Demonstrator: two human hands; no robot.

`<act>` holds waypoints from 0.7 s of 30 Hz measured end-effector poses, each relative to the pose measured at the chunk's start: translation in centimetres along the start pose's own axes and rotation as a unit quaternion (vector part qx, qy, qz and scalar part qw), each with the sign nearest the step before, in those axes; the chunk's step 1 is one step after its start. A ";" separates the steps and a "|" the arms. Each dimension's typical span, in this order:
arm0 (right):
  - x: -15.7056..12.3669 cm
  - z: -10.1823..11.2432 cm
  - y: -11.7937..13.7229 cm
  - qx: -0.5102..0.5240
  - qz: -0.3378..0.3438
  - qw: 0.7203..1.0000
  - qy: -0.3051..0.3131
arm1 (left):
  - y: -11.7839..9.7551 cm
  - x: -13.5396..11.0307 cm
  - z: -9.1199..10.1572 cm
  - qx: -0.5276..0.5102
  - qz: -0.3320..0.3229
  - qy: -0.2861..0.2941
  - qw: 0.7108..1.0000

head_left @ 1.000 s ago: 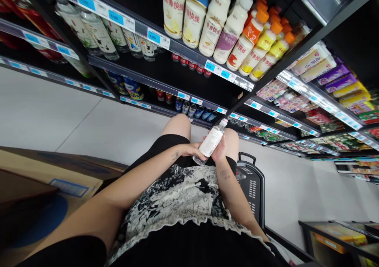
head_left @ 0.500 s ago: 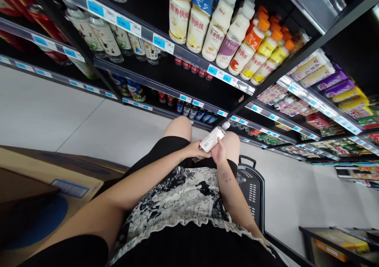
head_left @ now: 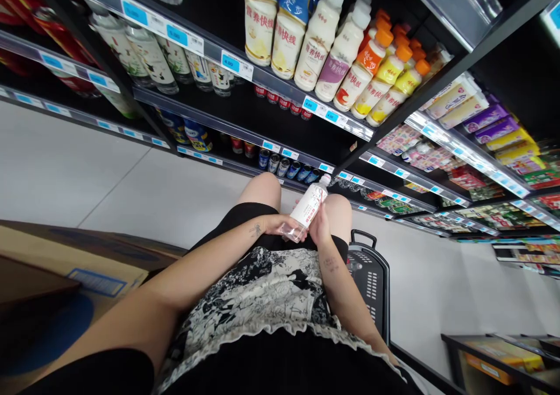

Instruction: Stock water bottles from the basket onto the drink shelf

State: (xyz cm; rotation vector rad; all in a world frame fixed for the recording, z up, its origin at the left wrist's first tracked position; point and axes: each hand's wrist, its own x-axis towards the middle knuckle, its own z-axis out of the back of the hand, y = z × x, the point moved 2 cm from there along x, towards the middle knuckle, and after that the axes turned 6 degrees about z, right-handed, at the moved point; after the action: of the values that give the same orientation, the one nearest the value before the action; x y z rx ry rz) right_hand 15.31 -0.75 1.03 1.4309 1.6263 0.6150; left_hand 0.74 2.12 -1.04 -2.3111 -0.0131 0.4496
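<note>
A clear plastic bottle with a white label and a pale cap is tilted between my hands, over my lap. Fingers of my left hand wrap around its lower end from the left and beneath. Along its right side rests my right hand, gripping it with the thumb pointing up the bottle. Red lettering and a dark branch-like pattern show on the label. Part of each hand's fingers is hidden behind the bottle.
In front, a shelf holds white milk-drink bottles, with small cans on the lowest level. A black shopping basket stands on the floor at my right. Cardboard boxes are at my left.
The bottle has been turned in my hands, so red lettering now faces me where a barcode was. It has also shifted slightly left and down, and my left fingers have moved lower around it.
</note>
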 end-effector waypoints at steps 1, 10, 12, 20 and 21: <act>0.0 0.1 -0.1 0.010 -0.012 1.000 0.000 | 0.1 0.1 -0.2 -0.003 0.036 -0.012 0.999; 0.9 1.2 -0.5 0.007 0.095 0.993 -0.070 | 0.2 2.1 -0.3 0.026 -0.115 -0.197 0.973; 0.9 1.2 -0.7 0.005 0.087 0.994 -0.067 | 0.2 2.3 -0.2 0.042 -0.146 -0.203 0.967; 1.3 1.7 -1.2 0.013 0.058 0.995 -0.077 | 0.7 2.0 0.5 0.094 -0.048 -0.260 0.960; 1.3 1.8 -1.2 0.013 0.067 0.995 -0.074 | 0.7 1.9 0.6 0.094 -0.047 -0.258 0.960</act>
State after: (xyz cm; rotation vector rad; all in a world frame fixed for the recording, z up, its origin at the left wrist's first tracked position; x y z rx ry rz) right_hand 16.24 -0.07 -1.17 1.5765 1.4372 0.5516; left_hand 2.24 2.34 -2.48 -1.9413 -0.3187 0.9490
